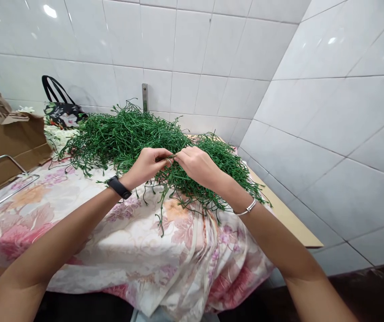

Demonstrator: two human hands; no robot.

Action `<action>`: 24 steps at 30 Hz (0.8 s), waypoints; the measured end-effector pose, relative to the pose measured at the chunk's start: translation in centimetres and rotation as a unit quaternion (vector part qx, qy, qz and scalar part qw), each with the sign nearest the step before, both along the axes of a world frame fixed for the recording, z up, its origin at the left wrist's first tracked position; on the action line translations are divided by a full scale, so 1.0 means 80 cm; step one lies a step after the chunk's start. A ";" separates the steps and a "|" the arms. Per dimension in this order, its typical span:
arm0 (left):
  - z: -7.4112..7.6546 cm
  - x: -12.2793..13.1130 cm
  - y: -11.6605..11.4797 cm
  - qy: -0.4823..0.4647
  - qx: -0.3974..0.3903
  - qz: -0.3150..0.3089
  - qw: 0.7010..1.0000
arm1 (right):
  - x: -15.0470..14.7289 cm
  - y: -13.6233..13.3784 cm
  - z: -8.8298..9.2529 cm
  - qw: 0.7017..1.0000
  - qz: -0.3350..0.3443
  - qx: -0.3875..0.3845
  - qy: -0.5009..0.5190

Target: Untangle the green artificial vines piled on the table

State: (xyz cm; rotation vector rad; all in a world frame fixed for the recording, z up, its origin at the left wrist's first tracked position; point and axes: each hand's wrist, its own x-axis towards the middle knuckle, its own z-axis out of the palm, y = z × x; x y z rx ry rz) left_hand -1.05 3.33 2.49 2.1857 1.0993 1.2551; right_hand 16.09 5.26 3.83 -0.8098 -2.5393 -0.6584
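Note:
A large heap of green artificial flower stems (128, 134) spreads over a flowered cloth (94, 237) on the table. In front of the heap my left hand (148, 164) pinches a thin green stem between thumb and fingers. My right hand (195, 163) meets it fingertip to fingertip, closed on the same stem. A few stem ends (161, 210) dangle below the hands over the cloth. The exact spot where the fingers grip is partly hidden.
An open cardboard box (17, 143) and a bent metal wire frame (14, 161) are at the left. A black flowered bag (65, 114) stands behind white flowers (57, 135). Tiled walls close off the back and right. A bare board edge (289, 219) juts out at right.

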 end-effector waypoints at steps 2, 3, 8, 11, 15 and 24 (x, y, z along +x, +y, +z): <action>0.000 0.001 -0.001 0.035 0.025 0.001 0.999 | 0.001 0.001 0.000 1.000 0.004 0.010 -0.009; 0.000 0.003 -0.001 0.050 0.036 0.000 0.998 | 0.001 0.002 0.001 1.000 0.007 0.009 -0.007; -0.006 0.012 -0.005 0.106 0.082 0.035 0.990 | -0.001 0.000 0.002 0.999 0.020 0.028 0.023; -0.008 0.016 -0.007 0.114 0.097 0.062 0.987 | -0.005 -0.004 0.000 0.997 0.011 0.056 0.052; -0.006 0.018 -0.008 0.102 0.103 0.080 0.986 | -0.010 -0.008 -0.003 0.995 -0.003 0.079 0.068; -0.011 0.015 -0.010 0.108 0.143 0.162 0.970 | -0.007 -0.005 0.001 0.983 -0.083 0.137 0.087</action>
